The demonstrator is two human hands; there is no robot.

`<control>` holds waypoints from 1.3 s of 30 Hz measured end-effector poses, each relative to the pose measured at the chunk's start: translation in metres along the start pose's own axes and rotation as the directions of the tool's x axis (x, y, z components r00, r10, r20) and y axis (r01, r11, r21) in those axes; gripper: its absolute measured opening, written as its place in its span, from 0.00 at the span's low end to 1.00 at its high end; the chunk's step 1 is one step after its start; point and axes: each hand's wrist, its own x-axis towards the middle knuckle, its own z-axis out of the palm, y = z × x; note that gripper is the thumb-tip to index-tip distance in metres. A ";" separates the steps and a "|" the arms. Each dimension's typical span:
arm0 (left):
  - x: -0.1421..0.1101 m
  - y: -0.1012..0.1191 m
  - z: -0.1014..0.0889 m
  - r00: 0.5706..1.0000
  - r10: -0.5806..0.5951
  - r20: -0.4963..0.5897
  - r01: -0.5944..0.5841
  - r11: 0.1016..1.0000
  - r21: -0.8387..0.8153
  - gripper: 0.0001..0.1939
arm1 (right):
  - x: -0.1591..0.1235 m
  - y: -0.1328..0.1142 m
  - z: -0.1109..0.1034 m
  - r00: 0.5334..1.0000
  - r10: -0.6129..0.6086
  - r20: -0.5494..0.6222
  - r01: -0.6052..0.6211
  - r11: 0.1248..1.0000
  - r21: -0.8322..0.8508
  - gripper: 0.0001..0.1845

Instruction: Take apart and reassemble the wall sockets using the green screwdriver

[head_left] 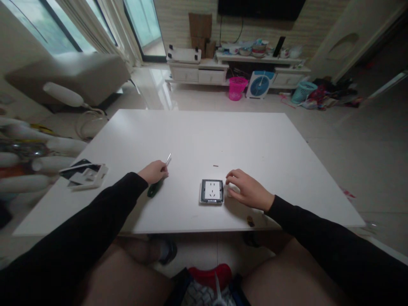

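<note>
My left hand (pixel 154 172) is closed round a screwdriver (pixel 154 188) with a dark green handle. The metal shaft points up and away past my fingers, and the handle end rests low, near the tabletop. A square wall socket (pixel 212 191) with a white face and dark grey frame lies face up on the white table (pixel 197 136). Just right of it is my right hand (pixel 247 187), fingers curved and apart. Something small and whitish shows under those fingers; its kind and whether they touch it are unclear.
A small brown strip (pixel 216 165) lies beyond the socket. A dark brownish piece (pixel 250 221) sits by the near edge. White frames and a dark panel (pixel 83 173) are stacked at the left. White padded rolls (pixel 60 146) stand beside the table's left edge.
</note>
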 end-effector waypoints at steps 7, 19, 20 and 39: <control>-0.032 0.063 -0.018 0.961 0.268 -0.076 -0.271 0.836 -0.477 0.13 | 0.001 -0.015 -0.001 0.997 0.062 -0.050 -0.046 0.962 0.269 0.06; -0.097 0.144 0.021 0.914 0.384 -0.134 -0.309 0.443 -0.841 0.08 | -0.006 -0.059 0.031 0.933 0.310 0.180 -0.256 0.222 0.941 0.17; -0.098 0.144 0.024 0.915 0.383 -0.127 -0.301 0.438 -0.847 0.08 | -0.006 -0.059 0.032 0.927 0.324 0.190 -0.264 0.201 0.943 0.18; -0.099 0.131 0.035 0.898 0.397 0.190 0.155 0.119 -0.981 0.25 | 0.005 -0.019 0.005 0.786 0.613 -0.073 -0.234 0.405 0.884 0.10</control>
